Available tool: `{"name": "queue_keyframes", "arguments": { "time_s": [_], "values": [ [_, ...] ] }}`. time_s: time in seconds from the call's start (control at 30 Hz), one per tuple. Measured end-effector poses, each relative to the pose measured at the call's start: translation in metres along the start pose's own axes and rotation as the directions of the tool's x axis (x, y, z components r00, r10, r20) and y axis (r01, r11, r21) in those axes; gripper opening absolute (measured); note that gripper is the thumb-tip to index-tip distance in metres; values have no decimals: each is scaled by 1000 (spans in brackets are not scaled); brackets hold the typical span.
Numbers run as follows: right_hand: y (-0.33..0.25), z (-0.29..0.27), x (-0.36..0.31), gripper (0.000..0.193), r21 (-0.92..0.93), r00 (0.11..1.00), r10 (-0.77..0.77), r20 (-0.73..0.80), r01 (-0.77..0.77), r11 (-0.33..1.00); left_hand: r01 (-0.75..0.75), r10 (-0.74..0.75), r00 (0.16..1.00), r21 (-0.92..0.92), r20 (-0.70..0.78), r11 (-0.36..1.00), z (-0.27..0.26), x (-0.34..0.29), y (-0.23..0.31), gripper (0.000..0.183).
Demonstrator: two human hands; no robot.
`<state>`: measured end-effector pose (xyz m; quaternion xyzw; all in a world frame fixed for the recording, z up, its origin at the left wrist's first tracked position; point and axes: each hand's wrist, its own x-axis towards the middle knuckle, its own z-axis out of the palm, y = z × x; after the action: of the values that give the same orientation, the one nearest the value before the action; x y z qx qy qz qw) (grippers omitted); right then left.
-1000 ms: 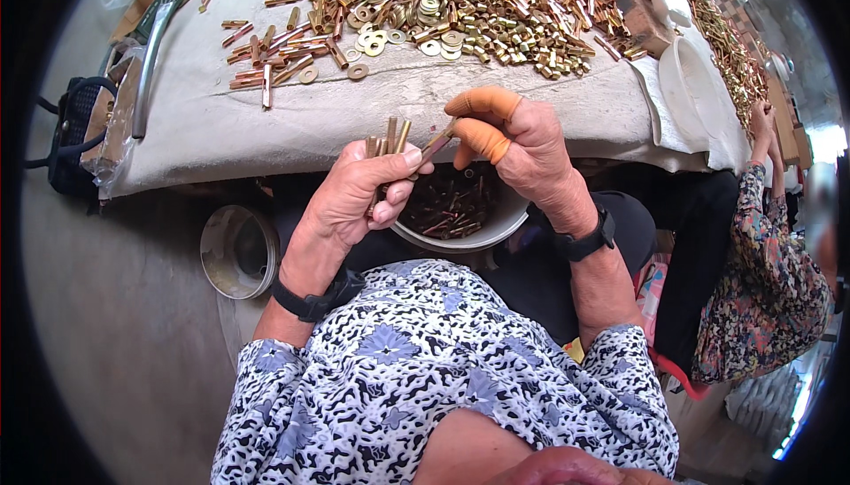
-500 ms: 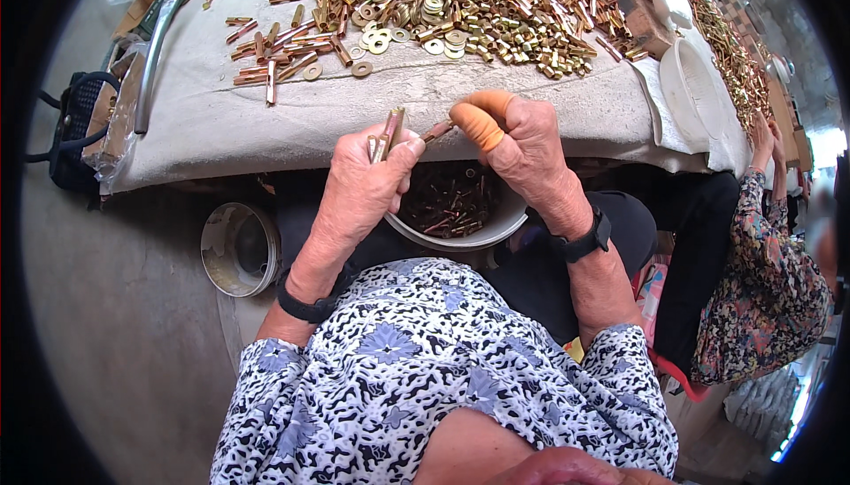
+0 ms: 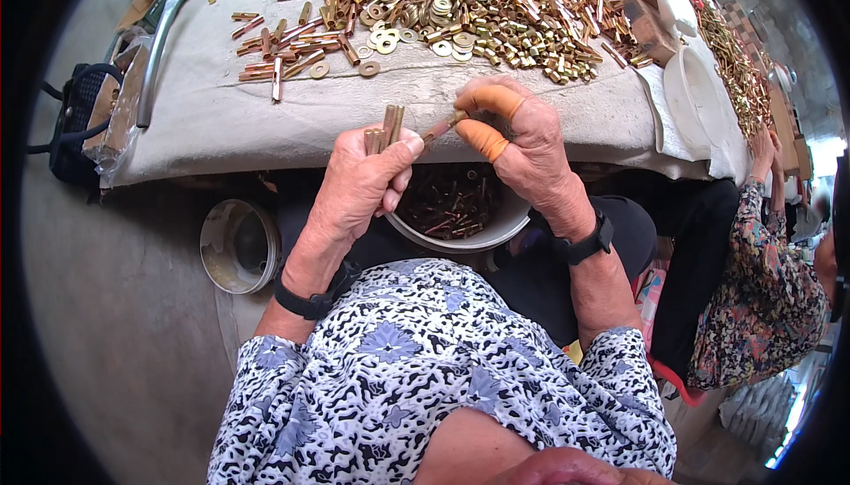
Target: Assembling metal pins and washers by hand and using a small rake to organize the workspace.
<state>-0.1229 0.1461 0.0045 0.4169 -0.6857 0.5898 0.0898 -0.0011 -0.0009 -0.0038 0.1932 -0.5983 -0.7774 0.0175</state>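
My left hand [image 3: 359, 175] is closed round several brass-coloured metal sleeves [image 3: 395, 122], which stand up out of the fist. Another sleeve [image 3: 437, 130], coppery and slanted, reaches from the left hand's fingertips toward my right hand [image 3: 522, 135]. Orange finger covers sit on the right thumb and forefinger, which pinch this sleeve's golden far end; whether that end is a separate nut is too small to tell. Below both hands, a white bucket [image 3: 460, 244] holds many dark and coppery metal pieces.
Ahead, a cloth-covered table [image 3: 204, 122] carries heaped sleeves, washers [image 3: 386, 42] and nuts [image 3: 531, 53]. An open pail [image 3: 239, 246] lies at left on the floor. A white tub [image 3: 689, 86] and bricks [image 3: 646, 24] stand at right, near a co-worker's hands [image 3: 767, 150].
My right fingers have spread slightly and shifted, so the golden end of the slanted sleeve shows now. The sleeves in my left hand stand more upright.
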Motion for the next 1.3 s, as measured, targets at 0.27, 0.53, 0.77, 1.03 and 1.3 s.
{"name": "queue_keyframes", "arguments": {
  "time_s": [0.27, 0.53, 0.77, 1.03, 1.3],
  "values": [
    [-3, -4, -2, 13, -35, 987, 89, 136, -85, 996, 7, -7, 1000, 0, 4, 1000, -1, -1, -2, 21],
    [6, -9, -6, 10, -203, 975, 87, 206, -45, 978, 31, -30, 996, -9, 81, 999, 3, -3, -3, 21],
    [-1, -4, -4, 42, 445, 933, 318, 168, -360, 820, 33, -32, 999, -53, 19, 998, 1, 0, -1, 22],
    [-20, 15, -15, 57, 780, 908, 380, 173, -362, 510, 57, -64, 998, -282, -16, 958, 1, 4, -5, 21],
    [-26, -8, -13, 26, 522, 885, 429, 182, -456, 720, 53, -50, 999, -320, 17, 946, -6, 6, -2, 23]
  ]
}}
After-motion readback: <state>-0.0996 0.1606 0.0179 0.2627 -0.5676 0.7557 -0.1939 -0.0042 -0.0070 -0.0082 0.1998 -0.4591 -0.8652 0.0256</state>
